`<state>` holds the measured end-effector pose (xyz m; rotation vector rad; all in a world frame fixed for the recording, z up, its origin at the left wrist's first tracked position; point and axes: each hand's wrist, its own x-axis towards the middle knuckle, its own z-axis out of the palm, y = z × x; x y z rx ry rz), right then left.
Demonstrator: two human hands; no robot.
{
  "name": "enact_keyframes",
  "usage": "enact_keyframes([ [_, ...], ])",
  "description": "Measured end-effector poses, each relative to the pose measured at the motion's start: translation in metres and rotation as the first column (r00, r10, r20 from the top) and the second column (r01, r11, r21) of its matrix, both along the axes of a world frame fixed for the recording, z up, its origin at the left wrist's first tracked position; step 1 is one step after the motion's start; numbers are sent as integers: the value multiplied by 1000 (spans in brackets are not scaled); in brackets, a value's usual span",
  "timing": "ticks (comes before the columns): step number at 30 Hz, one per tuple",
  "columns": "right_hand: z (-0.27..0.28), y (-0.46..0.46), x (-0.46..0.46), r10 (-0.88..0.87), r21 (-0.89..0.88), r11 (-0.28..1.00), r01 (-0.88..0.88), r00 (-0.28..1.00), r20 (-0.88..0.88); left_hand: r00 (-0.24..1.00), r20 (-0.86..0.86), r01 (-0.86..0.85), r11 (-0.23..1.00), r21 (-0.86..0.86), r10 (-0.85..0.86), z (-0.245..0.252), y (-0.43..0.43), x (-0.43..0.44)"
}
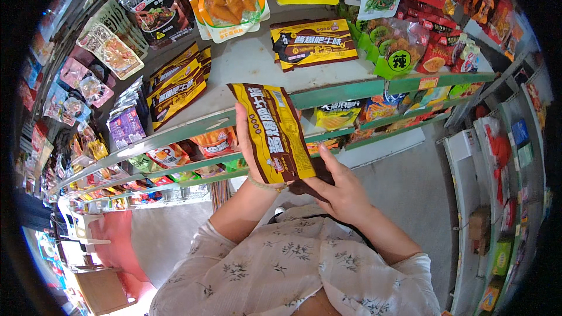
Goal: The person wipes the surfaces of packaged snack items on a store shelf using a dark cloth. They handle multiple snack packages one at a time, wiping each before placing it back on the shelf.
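A yellow and brown snack packet (274,134) with large printed characters is held upright, tilted, before my chest. My left hand (244,140) grips it, thumb along its left edge and the other fingers mostly hidden behind. A beaded bracelet (268,185) circles the left wrist. My right hand (344,186) is at the packet's lower right corner, thumb spread and index fingertip by the bottom edge. Something dark brown shows between them; whether the right hand grips it is unclear. Matching packets lie on the shelf, one pile (178,85) at left and another (314,44) further right.
The shelf's green front edge (340,92) runs just beyond my hands. Bagged chicken snacks (230,2), purple packets (126,125) and green-bottomed bags (397,52) stand on it. Lower tiers hold more bags. Another shelf rack (461,175) rises at right; a white plastic chair (79,226) stands at left.
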<state>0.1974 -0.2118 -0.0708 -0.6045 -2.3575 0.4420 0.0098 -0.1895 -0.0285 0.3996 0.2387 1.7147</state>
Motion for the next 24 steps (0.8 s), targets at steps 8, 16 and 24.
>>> enact_keyframes([
  [8,36,38,25,-13,-95,995,-37,876,-483,969,-219,-116,993,-8,111,6,18,8],
  [16,55,79,42,-356,-656,608,-447,585,-728,523,-822,-45,971,236,224,11,37,-31],
  [24,29,129,32,-392,-601,797,-65,701,-596,413,-911,-211,974,-86,9,28,108,-51],
])
